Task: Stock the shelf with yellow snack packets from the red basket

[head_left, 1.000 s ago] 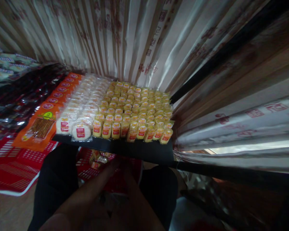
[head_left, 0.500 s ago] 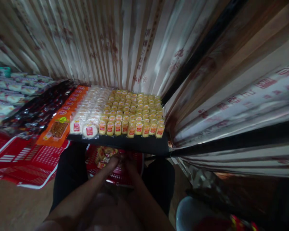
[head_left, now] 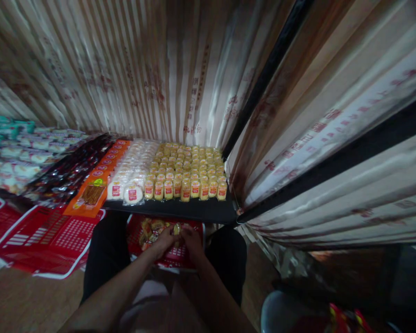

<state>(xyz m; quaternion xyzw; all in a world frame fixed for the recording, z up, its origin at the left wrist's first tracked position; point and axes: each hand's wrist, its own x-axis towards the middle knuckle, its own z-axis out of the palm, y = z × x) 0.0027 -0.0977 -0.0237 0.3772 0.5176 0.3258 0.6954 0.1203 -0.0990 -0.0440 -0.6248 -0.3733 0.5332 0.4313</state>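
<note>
Between my two hands is a small yellow wrapped snack cake [head_left: 176,230]. The fingers of my left hand [head_left: 165,239] close on it from the left, and those of my right hand [head_left: 191,239] from the right. Both hands are over a red plastic basket [head_left: 131,240] between my knees. More yellow packets [head_left: 148,231] lie loose in the basket's left part. Above, on a black shelf [head_left: 194,210], the same kind of yellow wrapped cakes [head_left: 185,178] stand in tight rows.
White round wrapped cakes [head_left: 133,194], an orange packet of brown sticks [head_left: 93,193], dark shiny packets [head_left: 62,173] and white packets [head_left: 27,155] line the shelf leftward. A second red basket [head_left: 52,240] sits at left. Pleated sheeting [head_left: 180,69] hangs behind; a pale round tub [head_left: 273,310] is lower right.
My hands have risen slightly, and the yellow snack cake now shows between the fingertips. The camera view has shifted, so the shelf sits a little lower in it.
</note>
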